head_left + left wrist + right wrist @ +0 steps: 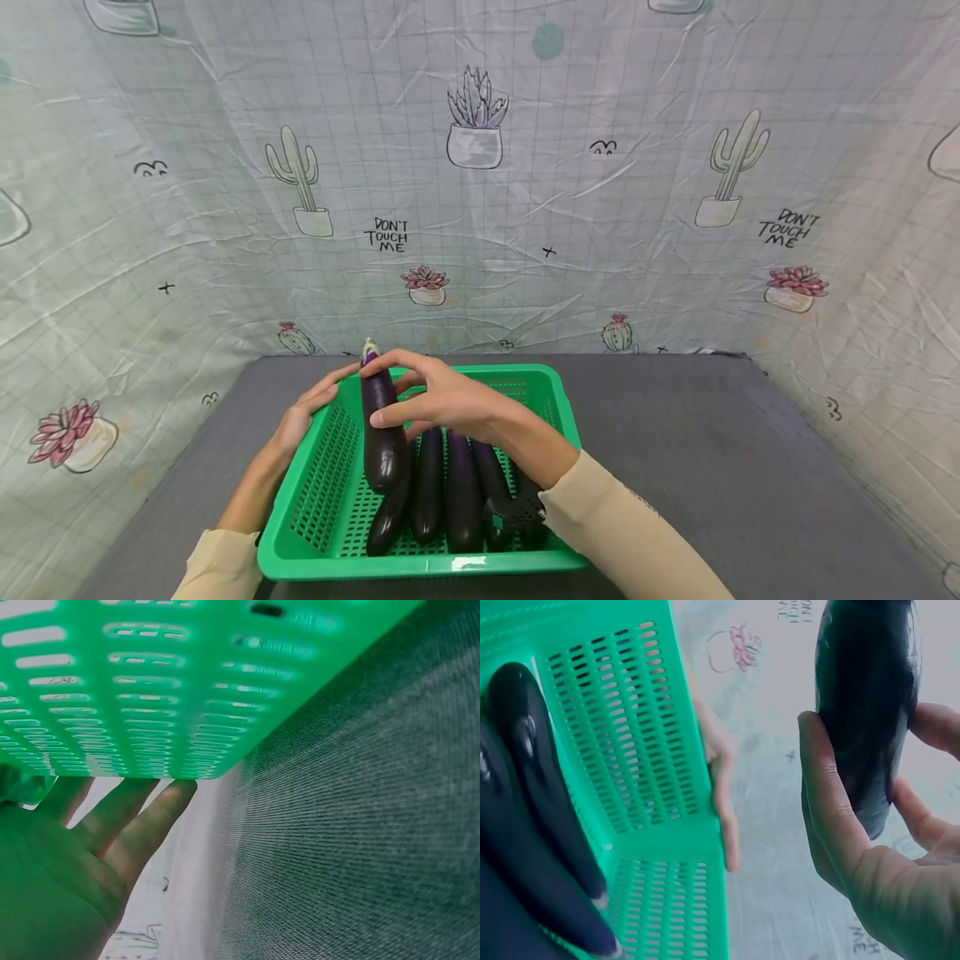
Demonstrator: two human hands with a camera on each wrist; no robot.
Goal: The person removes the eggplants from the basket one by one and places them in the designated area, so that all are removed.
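My right hand (450, 404) grips a dark purple eggplant (384, 462) between thumb and fingers, above the left part of a green plastic basket (420, 567). The eggplant is near upright, its pale stem end at the top. In the right wrist view the fingers (829, 780) wrap either side of the glossy eggplant (866, 690). Several more eggplants (463, 508) lie side by side inside the basket. Along the basket's left side rests my left hand (300, 417). From the left wrist, its fairly straight fingers (146, 829) reach along the slotted outer wall (150, 697).
The basket stands on a grey cloth-covered table (697, 467). Behind and on both sides hangs a pale curtain (525, 217) printed with potted plants. A black wrist camera (510, 515) on the right arm overlaps some eggplants in the head view.
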